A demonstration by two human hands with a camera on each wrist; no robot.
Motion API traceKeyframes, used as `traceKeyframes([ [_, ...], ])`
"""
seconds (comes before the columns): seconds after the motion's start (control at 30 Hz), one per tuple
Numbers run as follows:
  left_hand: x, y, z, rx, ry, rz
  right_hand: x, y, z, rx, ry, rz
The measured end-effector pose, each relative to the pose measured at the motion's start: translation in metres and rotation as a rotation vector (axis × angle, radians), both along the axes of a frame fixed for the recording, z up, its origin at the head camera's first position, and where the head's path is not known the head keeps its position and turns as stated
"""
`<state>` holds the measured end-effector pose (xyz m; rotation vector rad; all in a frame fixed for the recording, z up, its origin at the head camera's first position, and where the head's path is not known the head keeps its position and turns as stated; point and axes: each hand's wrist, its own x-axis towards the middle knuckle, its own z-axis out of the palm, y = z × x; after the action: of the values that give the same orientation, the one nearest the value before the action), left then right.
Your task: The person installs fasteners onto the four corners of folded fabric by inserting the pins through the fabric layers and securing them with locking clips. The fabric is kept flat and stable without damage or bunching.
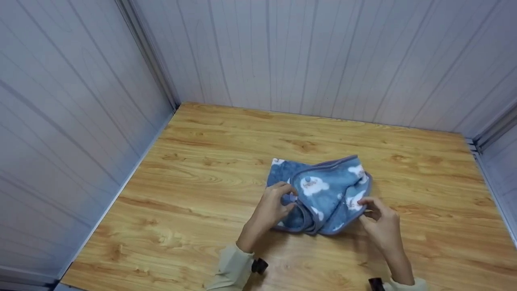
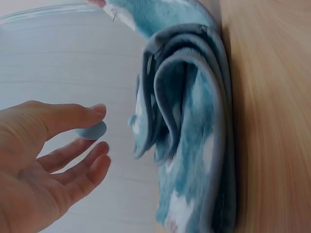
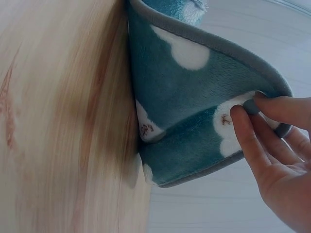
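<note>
A blue fleece blanket [image 1: 331,182] with white bear-like patches and grey edging lies loosely folded on the table. At its left side my left hand [image 1: 272,204] pinches a small blue-grey round button [image 2: 95,131] between thumb and fingers; the left wrist view shows a gap between this hand and the folds. My right hand [image 1: 381,222] grips the blanket's lifted right edge. Thumb and forefinger there lie around another round button [image 3: 251,107] on a white patch. One blue knob [image 1: 307,179] sits on the top layer.
The wood-grain table [image 1: 194,173] extends around the blanket on all sides. Pale panel walls [image 1: 258,56] enclose it at the back, left and right. A black strap piece [image 1: 259,266] sits at the left wrist, another [image 1: 376,283] at the right.
</note>
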<state>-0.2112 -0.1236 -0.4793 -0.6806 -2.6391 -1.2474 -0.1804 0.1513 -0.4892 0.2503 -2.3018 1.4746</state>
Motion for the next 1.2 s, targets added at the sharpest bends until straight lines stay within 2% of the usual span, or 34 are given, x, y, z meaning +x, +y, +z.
traceKeyframes([
  [0.23, -0.002, 0.013, 0.001, 0.066, 0.003, -0.074, 0.000, -0.001, 0.002, -0.017, 0.045, 0.005],
  [0.37, -0.004, 0.019, 0.001, 0.077, 0.005, -0.101, 0.000, -0.002, 0.003, -0.013, 0.037, 0.007],
  [0.7, -0.005, 0.030, 0.001, 0.118, -0.014, -0.127, -0.002, -0.003, 0.003, 0.017, 0.027, 0.001],
  [1.0, -0.006, 0.043, -0.002, 0.135, 0.072, -0.169, -0.003, -0.006, 0.003, 0.010, 0.008, 0.000],
  [1.2, -0.006, 0.051, -0.002, 0.146, 0.056, -0.191, -0.004, -0.008, 0.002, 0.014, 0.021, 0.002],
])
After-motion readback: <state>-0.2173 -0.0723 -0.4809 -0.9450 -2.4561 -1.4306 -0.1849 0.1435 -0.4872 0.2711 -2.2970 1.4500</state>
